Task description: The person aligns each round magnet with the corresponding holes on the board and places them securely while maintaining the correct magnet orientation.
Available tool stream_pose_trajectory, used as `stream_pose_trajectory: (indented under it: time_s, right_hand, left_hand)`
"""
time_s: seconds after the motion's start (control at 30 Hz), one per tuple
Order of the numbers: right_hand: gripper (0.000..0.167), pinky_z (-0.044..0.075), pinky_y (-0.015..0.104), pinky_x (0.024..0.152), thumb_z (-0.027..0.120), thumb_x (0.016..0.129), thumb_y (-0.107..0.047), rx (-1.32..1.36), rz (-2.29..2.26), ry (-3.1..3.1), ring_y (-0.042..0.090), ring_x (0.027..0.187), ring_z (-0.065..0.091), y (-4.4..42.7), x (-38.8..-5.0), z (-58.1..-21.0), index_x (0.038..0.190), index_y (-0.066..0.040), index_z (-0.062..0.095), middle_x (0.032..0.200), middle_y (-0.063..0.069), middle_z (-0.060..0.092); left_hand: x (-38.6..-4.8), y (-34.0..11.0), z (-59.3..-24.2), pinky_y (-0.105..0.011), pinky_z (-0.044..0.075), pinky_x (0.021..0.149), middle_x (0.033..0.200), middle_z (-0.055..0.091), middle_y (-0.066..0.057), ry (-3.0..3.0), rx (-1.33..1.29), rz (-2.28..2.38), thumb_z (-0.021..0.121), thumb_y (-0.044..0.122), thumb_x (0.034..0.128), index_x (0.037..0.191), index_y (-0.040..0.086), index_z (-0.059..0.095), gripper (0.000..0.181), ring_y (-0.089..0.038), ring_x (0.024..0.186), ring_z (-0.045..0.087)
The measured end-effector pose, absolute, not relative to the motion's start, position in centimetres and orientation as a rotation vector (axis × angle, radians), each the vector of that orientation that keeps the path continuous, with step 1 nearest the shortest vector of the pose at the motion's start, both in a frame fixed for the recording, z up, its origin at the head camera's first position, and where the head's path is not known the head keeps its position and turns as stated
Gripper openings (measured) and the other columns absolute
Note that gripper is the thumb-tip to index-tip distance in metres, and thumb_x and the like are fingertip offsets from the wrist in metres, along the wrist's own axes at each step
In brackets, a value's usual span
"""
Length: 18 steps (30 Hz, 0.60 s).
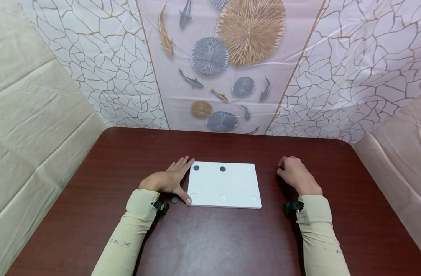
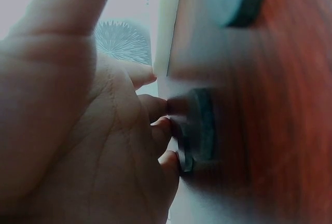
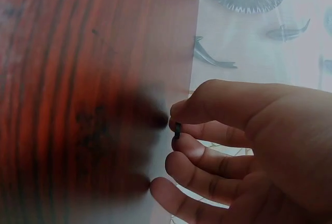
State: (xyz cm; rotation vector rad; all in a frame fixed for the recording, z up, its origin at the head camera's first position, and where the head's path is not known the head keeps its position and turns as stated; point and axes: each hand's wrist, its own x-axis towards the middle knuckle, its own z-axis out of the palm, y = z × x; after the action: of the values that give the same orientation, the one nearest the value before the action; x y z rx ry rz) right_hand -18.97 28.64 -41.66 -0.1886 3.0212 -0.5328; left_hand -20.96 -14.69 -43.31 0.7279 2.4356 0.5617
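White board [image 1: 224,182] lies mid-counter [image 1: 210,237], long axis L–R. L hand [image 1: 169,180], fingers straight, thumb spread, touches its left end; loose disc [image 1: 175,199] just left of thumb. Far-left disc [image 1: 196,168] & far-mid disc [image 1: 222,169] sit on board. Far-right recess [image 1: 249,170] lies left of R hand [image 1: 296,174], the nearer one, which pinches small dark piece [image 3: 177,130].

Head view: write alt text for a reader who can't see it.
A person's left hand touches the left edge of a white board on a dark-red table; the right hand pinches a small dark piece right of the board. Dark discs sit in two of the board's six recesses; another disc lies by the left hand.
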Motion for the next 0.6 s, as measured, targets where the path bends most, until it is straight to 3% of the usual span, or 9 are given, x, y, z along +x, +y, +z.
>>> stream_pose_trajectory:
  time_s: [0.27, 0.6]
  right_hand:
    - [0.026, 0.056, 0.059, 0.083, 0.064, 0.1, -0.008, -0.152, -0.506, 3.0, 0.042, 0.098, 0.066, 28.5, -18.7, -40.8, 0.117, 0.011, 0.07, 0.119, 0.033, 0.065]
    - [0.022, 0.056, 0.058, 0.078, 0.063, 0.098, -0.006, -0.211, -0.543, 3.036, 0.036, 0.089, 0.067, 28.3, -18.3, -39.7, 0.113, 0.009, 0.069, 0.111, 0.029, 0.069]
  left_hand:
    - [-21.1, -14.6, -43.4, -0.049, -0.005, 0.131, 0.176, -0.015, -0.014, 2.439, 0.707, 0.527, 0.096, 0.056, 0.0693, 0.17, 0.015, -0.009, 0.151, -0.028, 0.162, -0.016]
    - [-20.8, -14.5, -42.9, -0.05, -0.004, 0.131, 0.176, -0.014, -0.016, 2.438, 0.714, 0.538, 0.097, 0.053, 0.0704, 0.17, 0.012, -0.007, 0.15, -0.03, 0.162, -0.015]
